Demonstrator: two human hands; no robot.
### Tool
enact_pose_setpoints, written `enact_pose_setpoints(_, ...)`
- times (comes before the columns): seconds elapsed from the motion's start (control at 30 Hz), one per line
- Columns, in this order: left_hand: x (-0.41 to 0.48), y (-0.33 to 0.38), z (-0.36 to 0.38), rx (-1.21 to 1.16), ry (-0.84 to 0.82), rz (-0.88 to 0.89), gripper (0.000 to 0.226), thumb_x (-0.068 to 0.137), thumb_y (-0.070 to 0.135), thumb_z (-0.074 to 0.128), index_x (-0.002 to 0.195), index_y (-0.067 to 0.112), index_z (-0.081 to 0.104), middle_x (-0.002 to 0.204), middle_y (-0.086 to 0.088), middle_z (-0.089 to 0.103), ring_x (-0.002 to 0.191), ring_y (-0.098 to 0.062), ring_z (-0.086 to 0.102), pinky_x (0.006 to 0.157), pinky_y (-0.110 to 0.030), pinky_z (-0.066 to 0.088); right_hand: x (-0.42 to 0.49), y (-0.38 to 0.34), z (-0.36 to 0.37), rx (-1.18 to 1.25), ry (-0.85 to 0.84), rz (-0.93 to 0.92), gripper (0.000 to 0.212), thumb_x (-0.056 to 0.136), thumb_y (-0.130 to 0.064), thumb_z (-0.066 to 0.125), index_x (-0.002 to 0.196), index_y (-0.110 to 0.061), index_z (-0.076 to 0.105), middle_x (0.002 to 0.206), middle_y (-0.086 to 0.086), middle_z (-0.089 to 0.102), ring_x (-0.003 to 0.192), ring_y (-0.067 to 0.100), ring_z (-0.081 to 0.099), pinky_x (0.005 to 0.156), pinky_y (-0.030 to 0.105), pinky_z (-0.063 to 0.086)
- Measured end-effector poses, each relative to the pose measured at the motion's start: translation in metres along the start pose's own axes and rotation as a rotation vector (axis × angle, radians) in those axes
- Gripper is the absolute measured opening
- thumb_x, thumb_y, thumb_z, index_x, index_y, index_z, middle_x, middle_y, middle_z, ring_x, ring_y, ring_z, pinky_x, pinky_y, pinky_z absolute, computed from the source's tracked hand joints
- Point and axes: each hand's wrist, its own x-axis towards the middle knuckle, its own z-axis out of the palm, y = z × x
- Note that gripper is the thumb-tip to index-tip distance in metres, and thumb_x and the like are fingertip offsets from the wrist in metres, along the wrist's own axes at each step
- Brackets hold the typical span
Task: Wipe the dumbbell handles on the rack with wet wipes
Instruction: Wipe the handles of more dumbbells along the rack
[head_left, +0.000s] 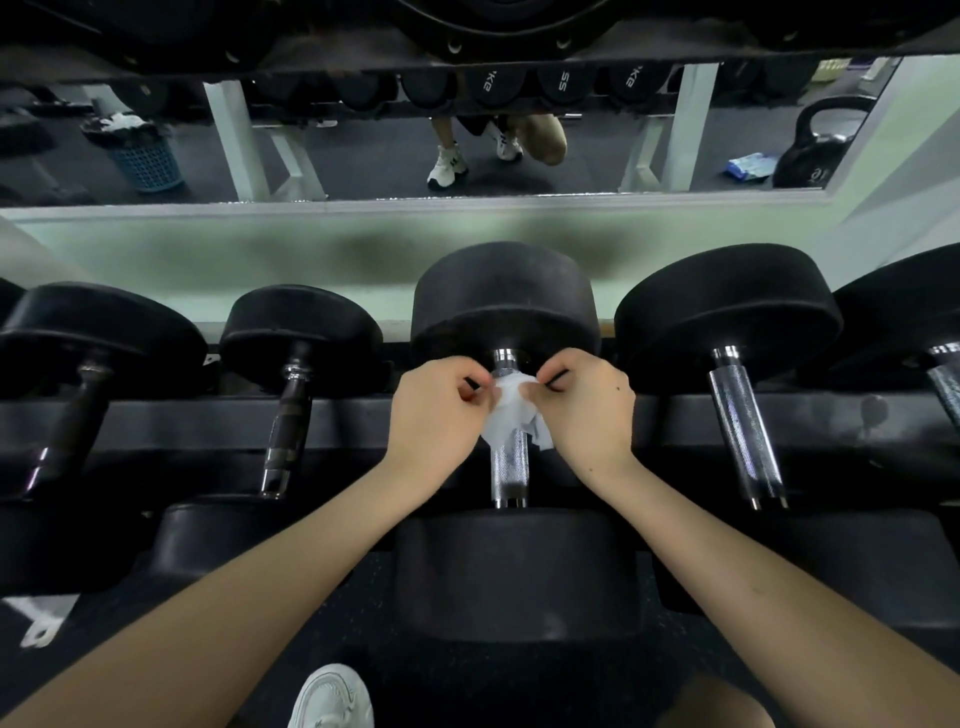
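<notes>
The left hand (436, 410) and right hand (587, 410), flanking the centre dumbbell handle (509, 467), each pinched a wet wipe (511, 410) seemingly draped over its far end; its bare length ran toward the person.

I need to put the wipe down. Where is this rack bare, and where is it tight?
Bare rack rail shows between the middle dumbbell handle and the chrome handle to its right, and again toward the dark handle on its left. Tight: that middle handle itself, where left hand and right hand pinch the wet wipe.
</notes>
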Motion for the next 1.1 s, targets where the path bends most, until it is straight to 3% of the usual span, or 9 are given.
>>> enact_pose_setpoints(0.07,0.001,-0.004,0.004,-0.056,-0.06,-0.034,0.008,0.081,0.02,0.07,0.086,0.017,0.076,0.066,0.01,0.067,0.058,0.001,0.058,0.063,-0.009,0.045,0.0,-0.001,0.001,0.041,-0.006,-0.012,0.002,0.077,-0.016,0.069,0.078,-0.017,0.07,0.073,-0.003,0.069,0.078,0.016,0.066,0.07,0.025,0.046)
enact_pose_setpoints(0.2,0.003,-0.013,0.01,-0.283,-0.173,-0.234,0.013,0.084,0.023,0.068,0.08,0.012,0.074,0.069,-0.01,0.072,0.065,-0.022,0.07,0.071,-0.039,0.059,-0.009,0.001,-0.005,-0.102,-0.109,-0.061,0.016,0.084,-0.032,0.065,0.083,-0.02,0.076,0.082,0.0,0.072,0.083,0.02,0.065,0.071,0.03,0.048)
enact_pose_setpoints(0.3,0.004,-0.01,0.01,-0.518,-0.221,-0.449,0.022,0.086,0.019,0.067,0.087,-0.003,0.068,0.07,-0.01,0.068,0.054,-0.012,0.068,0.055,-0.024,0.057,-0.013,0.002,-0.01,-0.351,-0.084,-0.117,0.023,0.088,-0.042,0.057,0.089,-0.028,0.074,0.091,0.0,0.067,0.092,0.022,0.06,0.068,0.027,0.04)
enact_pose_setpoints(0.43,0.006,-0.007,0.011,-0.734,-0.254,-0.576,0.021,0.085,0.015,0.067,0.092,-0.005,0.065,0.078,-0.014,0.068,0.051,-0.01,0.067,0.049,-0.019,0.054,-0.007,0.001,0.004,0.05,-0.197,0.103,0.041,0.083,-0.035,0.065,0.053,-0.008,0.059,0.054,0.007,0.059,0.061,0.025,0.059,0.057,0.029,0.046)
enact_pose_setpoints(0.5,0.007,-0.008,0.015,-0.754,-0.266,-0.605,0.025,0.083,0.014,0.069,0.098,-0.006,0.066,0.088,-0.018,0.07,0.062,-0.015,0.069,0.055,-0.02,0.057,-0.003,-0.002,0.009,0.366,-0.199,0.287,0.035,0.075,-0.031,0.076,0.058,-0.003,0.064,0.064,0.016,0.068,0.067,0.032,0.068,0.07,0.044,0.057)
enact_pose_setpoints(0.57,0.008,-0.009,0.021,-0.776,-0.232,-0.625,0.029,0.081,0.012,0.071,0.101,-0.008,0.066,0.094,-0.021,0.07,0.072,-0.022,0.069,0.059,-0.022,0.058,-0.001,-0.003,0.013,0.548,-0.206,0.448,0.025,0.074,-0.019,0.079,0.059,-0.008,0.062,0.068,0.014,0.068,0.064,0.025,0.067,0.068,0.039,0.059)
enact_pose_setpoints(0.73,0.014,-0.009,0.036,-0.848,-0.083,-0.697,0.028,0.076,0.015,0.077,0.097,-0.003,0.069,0.091,-0.019,0.072,0.082,-0.029,0.071,0.075,-0.034,0.059,0.011,-0.006,0.027,0.726,-0.108,0.605,0.015,0.072,-0.008,0.08,0.071,-0.003,0.066,0.088,0.021,0.071,0.08,0.033,0.07,0.078,0.046,0.058)
enact_pose_setpoints(0.93,0.029,-0.011,0.035,-0.846,-0.1,-0.667,0.029,0.074,0.015,0.078,0.097,0.0,0.071,0.094,-0.017,0.072,0.088,-0.029,0.07,0.089,-0.041,0.054,0.026,-0.006,0.03,0.72,-0.114,0.666,0.018,0.068,-0.016,0.084,0.072,-0.005,0.069,0.086,0.018,0.072,0.08,0.031,0.07,0.078,0.043,0.058)
enact_pose_setpoints(1.1,0.027,-0.013,0.03,-0.806,-0.194,-0.625,0.03,0.079,0.014,0.074,0.102,-0.005,0.068,0.095,-0.019,0.07,0.077,-0.024,0.069,0.067,-0.027,0.059,0.026,-0.003,0.03,0.715,-0.155,0.681,0.023,0.072,-0.009,0.08,0.087,0.002,0.067,0.091,0.019,0.07,0.079,0.029,0.069,0.069,0.037,0.058)
